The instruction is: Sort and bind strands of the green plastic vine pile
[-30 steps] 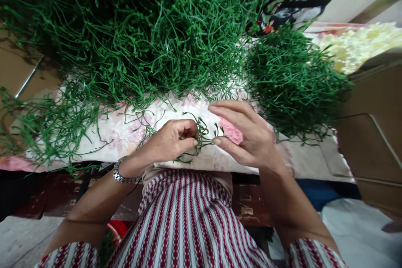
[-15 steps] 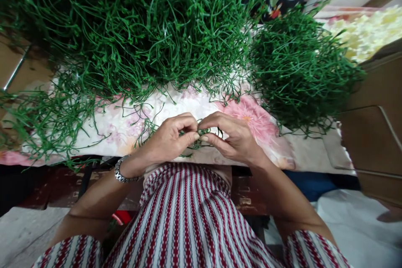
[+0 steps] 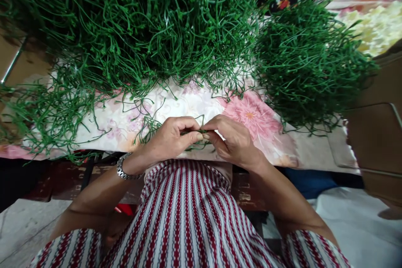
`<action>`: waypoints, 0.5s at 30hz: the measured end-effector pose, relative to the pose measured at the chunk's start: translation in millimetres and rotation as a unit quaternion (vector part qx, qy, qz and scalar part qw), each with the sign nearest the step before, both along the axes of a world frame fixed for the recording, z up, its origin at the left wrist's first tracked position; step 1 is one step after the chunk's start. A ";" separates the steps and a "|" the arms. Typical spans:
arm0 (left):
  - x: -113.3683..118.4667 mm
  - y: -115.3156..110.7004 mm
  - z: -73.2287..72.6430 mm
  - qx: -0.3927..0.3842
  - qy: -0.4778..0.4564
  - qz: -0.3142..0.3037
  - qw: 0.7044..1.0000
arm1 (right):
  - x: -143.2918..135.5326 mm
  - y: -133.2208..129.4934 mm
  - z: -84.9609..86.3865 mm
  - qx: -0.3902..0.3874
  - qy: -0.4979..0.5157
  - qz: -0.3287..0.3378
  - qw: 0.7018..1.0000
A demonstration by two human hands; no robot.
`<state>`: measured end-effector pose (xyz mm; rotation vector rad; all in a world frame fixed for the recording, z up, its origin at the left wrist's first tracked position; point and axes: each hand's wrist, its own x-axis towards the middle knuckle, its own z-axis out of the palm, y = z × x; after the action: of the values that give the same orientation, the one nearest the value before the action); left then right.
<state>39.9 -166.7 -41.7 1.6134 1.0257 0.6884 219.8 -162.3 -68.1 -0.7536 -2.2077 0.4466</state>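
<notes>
Thin green plastic-looking stems (image 3: pixel 201 145) are pinched between my two hands, close to the table's front edge. My left hand (image 3: pixel 177 136) closes thumb and forefinger on them from the left. From the right, my right hand (image 3: pixel 230 138) pinches the same stems, its fingertips touching those of the left. The ends of the stems stick out above and below the fingers; the gripped part is mostly hidden. A few loose green stems (image 3: pixel 147 129) lie on the cloth just left of my left hand.
A flowered cloth (image 3: pixel 176 100) covers the table. Behind it rises a large heap of green stems (image 3: pixel 150 25), with a smaller heap (image 3: pixel 310 67) at right and scattered stems (image 3: pixel 53 113) at left. Pale yellow flowers (image 3: pixel 373 25) lie far right, beside a cardboard box (image 3: pixel 373 138).
My fingertips have come closer together, and the right fingers have closed further over the stems. The view has shifted slightly.
</notes>
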 end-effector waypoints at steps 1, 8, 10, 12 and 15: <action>-1.6 0.1 -0.2 0.041 0.022 -0.010 0.999 | 0.5 -0.2 0.8 0.006 -0.014 0.005 1.000; -5.5 -4.0 -12.5 0.198 0.149 -0.129 0.960 | 7.2 4.1 13.0 -0.012 -0.190 0.116 0.975; -5.0 -5.0 -15.0 0.179 0.128 -0.171 0.960 | 8.7 6.4 12.9 -0.063 -0.178 0.192 0.963; -5.7 -4.4 -15.3 0.145 0.087 -0.197 0.966 | 10.2 8.8 11.1 -0.126 -0.153 0.272 0.942; -9.1 -1.1 -13.3 0.076 0.033 -0.191 0.978 | 14.5 12.9 8.5 -0.216 -0.111 0.345 0.907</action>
<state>30.8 -167.8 -55.1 1.9109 0.6906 0.4619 234.3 -149.3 -59.6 -0.2039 -2.5925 1.2873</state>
